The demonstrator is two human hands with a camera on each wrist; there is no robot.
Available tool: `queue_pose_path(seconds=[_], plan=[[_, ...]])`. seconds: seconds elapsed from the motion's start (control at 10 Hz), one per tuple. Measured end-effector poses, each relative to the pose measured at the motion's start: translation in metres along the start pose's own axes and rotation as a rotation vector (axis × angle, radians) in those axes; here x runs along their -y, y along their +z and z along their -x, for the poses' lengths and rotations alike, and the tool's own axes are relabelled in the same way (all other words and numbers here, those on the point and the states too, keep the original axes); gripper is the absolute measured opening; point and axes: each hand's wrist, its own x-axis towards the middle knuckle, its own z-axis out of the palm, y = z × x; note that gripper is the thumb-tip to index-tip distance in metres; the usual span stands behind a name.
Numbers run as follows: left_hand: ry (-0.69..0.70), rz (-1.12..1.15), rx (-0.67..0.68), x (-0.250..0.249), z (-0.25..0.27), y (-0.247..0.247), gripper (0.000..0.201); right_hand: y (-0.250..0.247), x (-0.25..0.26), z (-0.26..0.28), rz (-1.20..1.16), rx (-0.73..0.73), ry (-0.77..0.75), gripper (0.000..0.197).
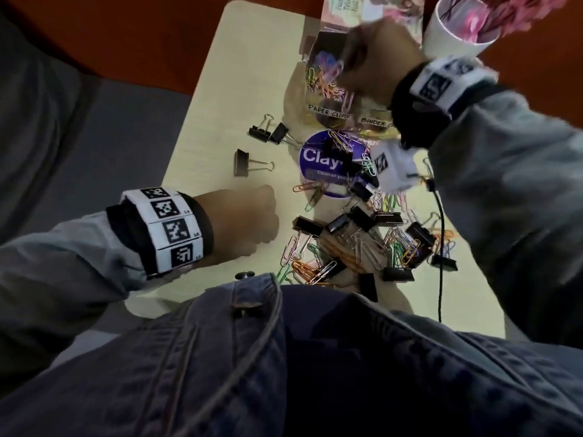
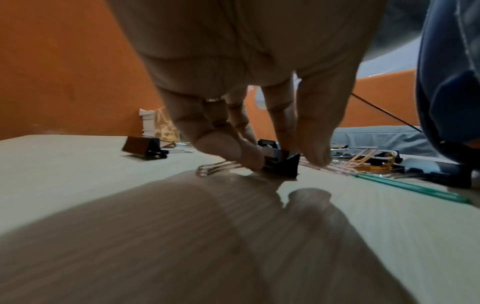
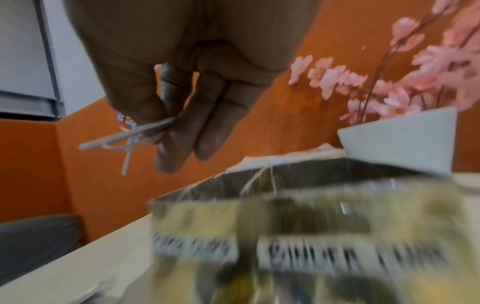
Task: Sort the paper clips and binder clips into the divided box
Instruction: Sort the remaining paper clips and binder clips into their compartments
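Pinching paper clips [image 3: 124, 139] above divided box [image 1: 315, 99], right grip [image 1: 375, 64], left grip [image 2: 259, 127] pinching binder clip [image 2: 281, 164], flower pot [image 1: 454, 36] behind.

Clips [image 1: 362, 244] heaped beside labelled box [image 1: 328, 116]

Black metal binder clips [image 1: 241, 163] with silver wire handles and multicoloured wire paper clips [image 1: 325, 75] lie on the pale cream wood-grain desk [image 1: 246, 74]; the round purple lid [image 1: 318, 165] bears white lettering; pink flowers [image 3: 415, 67] fill a white cup [image 1: 448, 36].

Divided box [image 3: 298, 242] — labels blurred, unreadable.
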Motion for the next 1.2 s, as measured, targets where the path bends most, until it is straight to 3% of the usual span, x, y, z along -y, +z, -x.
queue_pose_path(seconds=[0.1, 0.2, 0.3, 0.4, 0.5, 0.6, 0.7, 0.8, 1.0, 1.1, 1.2], plan=[[-0.004, -0.009, 0.010, 0.006, 0.003, 0.000, 0.023, -0.007, 0.001, -0.030, 0.159, -0.074, 0.024, 0.022], [-0.008, -0.015, 0.005, 0.012, 0.004, -0.004, 0.023, 0.012, 0.003, -0.051, 0.488, 0.057, -0.034, 0.033], [-0.014, -0.009, -0.069, 0.008, -0.005, -0.019, 0.031, 0.034, -0.001, -0.051, 0.516, 0.154, -0.077, 0.036], [-0.026, -0.038, -0.153, 0.000, -0.028, -0.037, 0.033, 0.028, -0.005, -0.044, 0.416, 0.134, -0.065, 0.032], [0.012, -0.168, -0.225, -0.014, -0.076, -0.057, 0.045, -0.003, -0.011, -0.019, 0.263, -0.125, -0.037, 0.028], [0.019, -0.268, -0.209, -0.028, -0.106, -0.067, 0.053, -0.021, -0.018, 0.021, 0.244, -0.077, 0.003, 0.027], [0.034, -0.395, -0.185, -0.027, -0.128, -0.062, 0.055, 0.000, -0.040, 0.070, 0.370, 0.235, 0.072, 0.027], [0.055, -0.423, -0.177, -0.015, -0.125, -0.054, 0.055, 0.037, -0.055, 0.109, 0.344, 0.500, 0.010, 0.051], [0.084, -0.418, -0.097, 0.013, -0.082, -0.043, 0.058, 0.054, -0.052, 0.135, 0.300, 0.547, -0.072, 0.054], [0.082, -0.345, -0.097, 0.020, -0.068, -0.045, 0.050, 0.044, -0.057, 0.133, 0.204, 0.470, -0.031, 0.050], [0.039, -0.276, -0.205, 0.013, -0.075, -0.059, 0.041, 0.033, -0.077, 0.109, 0.209, 0.321, 0.059, 0.050]])
